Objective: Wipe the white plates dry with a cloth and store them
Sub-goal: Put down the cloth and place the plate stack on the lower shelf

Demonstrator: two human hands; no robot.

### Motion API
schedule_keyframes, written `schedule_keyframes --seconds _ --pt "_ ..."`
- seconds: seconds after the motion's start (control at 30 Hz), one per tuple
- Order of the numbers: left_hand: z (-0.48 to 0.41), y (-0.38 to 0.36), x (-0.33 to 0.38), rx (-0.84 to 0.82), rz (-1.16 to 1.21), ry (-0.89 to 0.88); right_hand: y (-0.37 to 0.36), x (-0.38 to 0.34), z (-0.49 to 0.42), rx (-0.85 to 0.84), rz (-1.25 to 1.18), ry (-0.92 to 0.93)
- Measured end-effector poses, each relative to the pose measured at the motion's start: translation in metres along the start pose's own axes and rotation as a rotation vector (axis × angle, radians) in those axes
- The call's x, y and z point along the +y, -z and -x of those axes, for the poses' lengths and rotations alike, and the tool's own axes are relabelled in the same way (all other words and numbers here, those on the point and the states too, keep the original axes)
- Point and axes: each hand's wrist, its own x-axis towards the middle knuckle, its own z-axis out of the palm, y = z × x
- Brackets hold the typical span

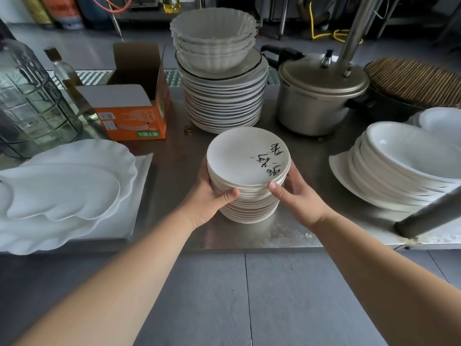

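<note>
steel worktable [164,191], brushed top with soft glare. floor [249,303]: grey tiles, thin joints (same grey beyond the table). upright metal post [355,33] at far right; yellow cable [324,35] coiled on the floor behind it. light: diffuse, even.

Left hand [208,193] and right hand [298,193] grip a stack of small plates [245,156] on the steel table [309,151].

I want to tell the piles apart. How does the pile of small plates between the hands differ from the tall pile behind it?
The small pile is narrower than the tall pile. Its top plate bears black writing; the tall pile carries fluted bowls. The left hand and right hand grip the small pile; no hand touches the tall pile. Both hold round whitish plates.
</note>
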Motion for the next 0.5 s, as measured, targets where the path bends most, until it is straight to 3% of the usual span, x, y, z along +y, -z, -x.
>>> schedule_keyframes --seconds 0.23,0.5 --pt "-0.004 -0.005 -0.012 0.095 -0.094 -0.083 -0.005 0.011 0.001 0.076 0.188 -0.024" --pt "-0.012 -0.017 -0.014 0.132 -0.078 -0.098 0.002 0.011 -0.008 0.093 0.225 -0.025"
